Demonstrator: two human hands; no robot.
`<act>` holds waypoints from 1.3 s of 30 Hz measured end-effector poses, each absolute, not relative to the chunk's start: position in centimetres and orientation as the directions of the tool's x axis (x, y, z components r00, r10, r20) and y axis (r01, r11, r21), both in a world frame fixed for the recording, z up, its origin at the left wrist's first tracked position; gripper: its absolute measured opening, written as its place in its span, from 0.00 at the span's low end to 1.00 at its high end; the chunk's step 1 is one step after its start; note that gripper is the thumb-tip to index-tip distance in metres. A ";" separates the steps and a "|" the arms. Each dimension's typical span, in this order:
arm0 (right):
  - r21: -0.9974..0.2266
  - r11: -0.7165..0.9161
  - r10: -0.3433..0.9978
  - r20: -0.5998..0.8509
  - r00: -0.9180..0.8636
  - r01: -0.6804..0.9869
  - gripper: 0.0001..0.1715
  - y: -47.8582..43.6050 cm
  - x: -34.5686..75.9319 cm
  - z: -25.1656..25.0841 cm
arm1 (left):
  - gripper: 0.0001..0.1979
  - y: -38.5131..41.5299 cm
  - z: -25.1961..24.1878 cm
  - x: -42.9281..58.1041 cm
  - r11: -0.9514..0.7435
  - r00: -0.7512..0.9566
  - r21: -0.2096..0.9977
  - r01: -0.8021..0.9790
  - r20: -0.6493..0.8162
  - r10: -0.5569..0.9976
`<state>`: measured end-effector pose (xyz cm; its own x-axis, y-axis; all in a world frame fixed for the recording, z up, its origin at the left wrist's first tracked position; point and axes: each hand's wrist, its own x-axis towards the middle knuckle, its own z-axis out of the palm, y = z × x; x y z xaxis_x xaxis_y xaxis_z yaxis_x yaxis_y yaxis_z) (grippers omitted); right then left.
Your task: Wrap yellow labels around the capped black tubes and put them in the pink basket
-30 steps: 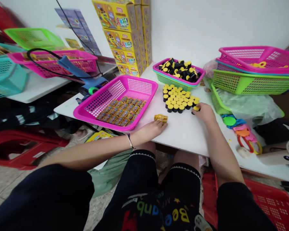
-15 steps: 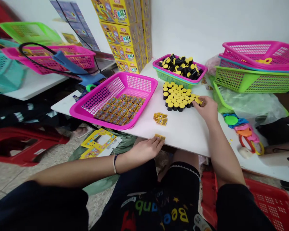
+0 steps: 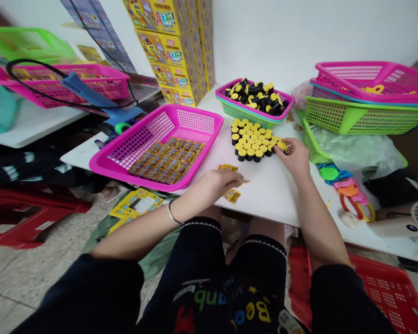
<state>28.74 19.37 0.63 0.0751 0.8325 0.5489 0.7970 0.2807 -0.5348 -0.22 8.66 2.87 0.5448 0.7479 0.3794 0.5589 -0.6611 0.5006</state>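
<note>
My left hand (image 3: 226,182) is over the table's front part, its fingers pinching a thin, small printed yellow card seen nearly edge-on. Close by, more small yellow cards (image 3: 232,195) lie flat on the white table, partly hidden by that hand. My right hand (image 3: 295,155) is closed at the right edge of a tight cluster of small black cups with yellow caps (image 3: 252,139). Between its thumb and fingers shows a yellow-topped piece (image 3: 282,144); its lower part is hidden. Left of the cards, a pink basket (image 3: 212,134) holds rows of small wrapped printed pieces (image 3: 169,160).
A pink basket (image 3: 290,103) heaped with black-and-yellow cups stands behind the cluster. Yellow printed boxes (image 3: 176,55) are stacked at the back. Stacked baskets (image 3: 355,116), colored bands (image 3: 350,190) and a small fan (image 3: 400,222) occupy the right. A blue tool (image 3: 87,93) is at left.
My left hand has moved from a card at the table's front edge forward and right, now with a thin card between its fingers. My right hand stays at the cluster's edge.
</note>
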 end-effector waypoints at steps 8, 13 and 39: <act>-0.468 0.333 0.775 0.630 0.045 0.819 0.28 18.7 28.3 0.5 | 0.26 17.7 3.7 6.5 -0.530 0.213 0.714 0.458 0.491 0.845; -0.771 0.430 0.772 0.583 0.251 0.469 0.27 19.2 27.7 0.2 | 0.25 20.8 0.4 6.7 -0.602 0.335 0.613 0.512 0.503 0.797; -0.835 0.545 0.832 0.527 -0.174 0.081 0.22 17.9 27.3 1.2 | 0.45 20.4 -2.0 7.5 -0.438 0.487 0.876 -0.205 0.479 0.730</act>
